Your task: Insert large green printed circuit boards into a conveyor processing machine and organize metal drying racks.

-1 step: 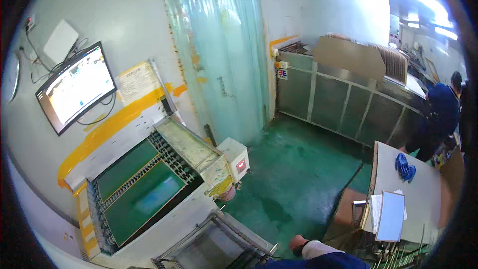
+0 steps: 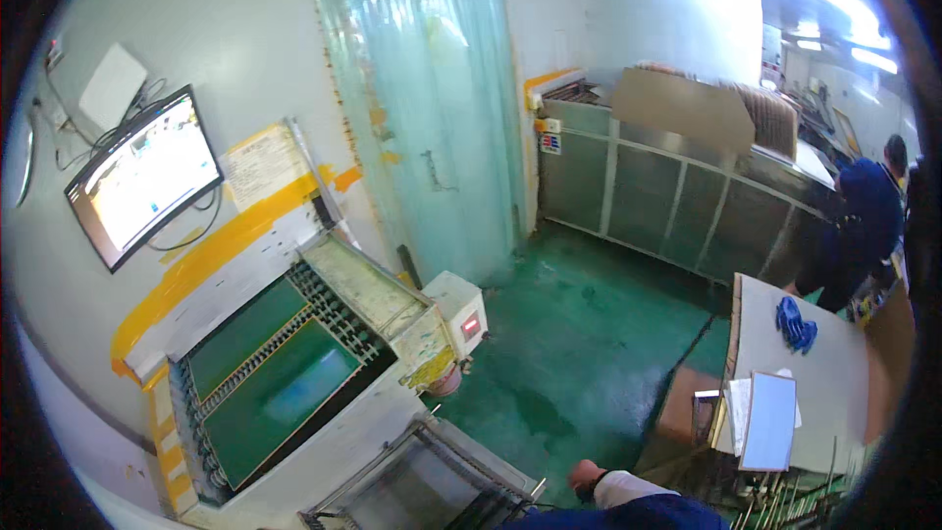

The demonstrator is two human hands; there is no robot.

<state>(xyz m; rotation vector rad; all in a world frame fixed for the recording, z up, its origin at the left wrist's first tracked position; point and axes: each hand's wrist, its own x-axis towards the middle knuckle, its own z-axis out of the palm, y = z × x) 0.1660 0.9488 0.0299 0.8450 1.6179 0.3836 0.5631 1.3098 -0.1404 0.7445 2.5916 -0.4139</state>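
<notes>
Near the close edge, the right hand [image 2: 586, 476] is showing against the green floor [image 2: 559, 344], a dark blue sleeve [image 2: 618, 514] reaching in behind it; I cannot tell whether its fingers are opening or closing on anything. Just left, the dark-framed rack [image 2: 407, 486] is lying nearest it. Farther left, green panels [image 2: 270, 407] are resting on a roller machine [image 2: 329, 447]. Right, blue gloves [image 2: 795, 324] are lying on a pale tabletop [image 2: 834, 373]; beyond, a co-worker [image 2: 868, 211] is standing.

The right hand [image 2: 585, 474] is left of the counter [image 2: 834, 373], its fingers too small to make out. Behind it, the forearm [image 2: 633, 491], pale-cuffed and dark-blue-sleeved, points away from the counter, a dark band [image 2: 588, 495] at the wrist.
</notes>
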